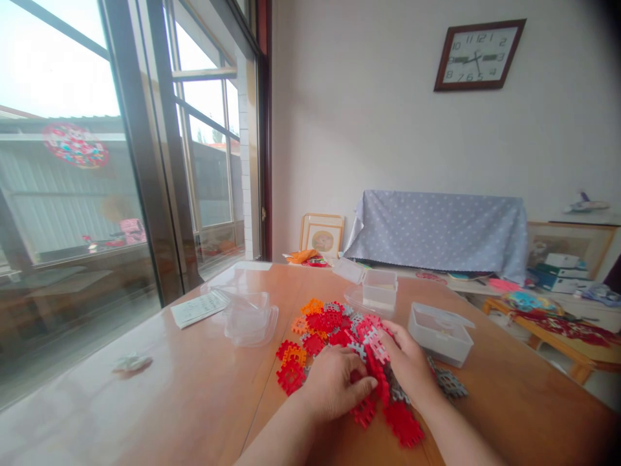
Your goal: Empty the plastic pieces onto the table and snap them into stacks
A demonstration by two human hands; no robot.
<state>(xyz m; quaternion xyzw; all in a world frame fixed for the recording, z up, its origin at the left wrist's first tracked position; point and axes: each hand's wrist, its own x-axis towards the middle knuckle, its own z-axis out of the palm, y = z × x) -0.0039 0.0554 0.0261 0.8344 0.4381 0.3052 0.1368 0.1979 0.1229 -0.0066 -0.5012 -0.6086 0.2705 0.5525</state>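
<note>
A heap of flat plastic interlocking pieces with notched edges, red (402, 424), orange (294, 354) and grey (451, 382), lies on the wooden table. My right hand (406, 355) is at the right side of the heap, its fingers closed on a pink interlocking piece (377, 343). At the near side, my left hand (334, 383) rests low over the heap with curled fingers. Its thumb points right toward red pieces standing on edge. The fingertips are hidden, so whatever they grip does not show.
Clear plastic containers stand left (251, 317), behind (380, 289) and right (440, 333) of the heap. A printed sheet (198, 309) and a small clear wrapper (132, 364) lie on the left of the table (194, 401). Glass doors stand at the left; a low bench (577, 353) is at right.
</note>
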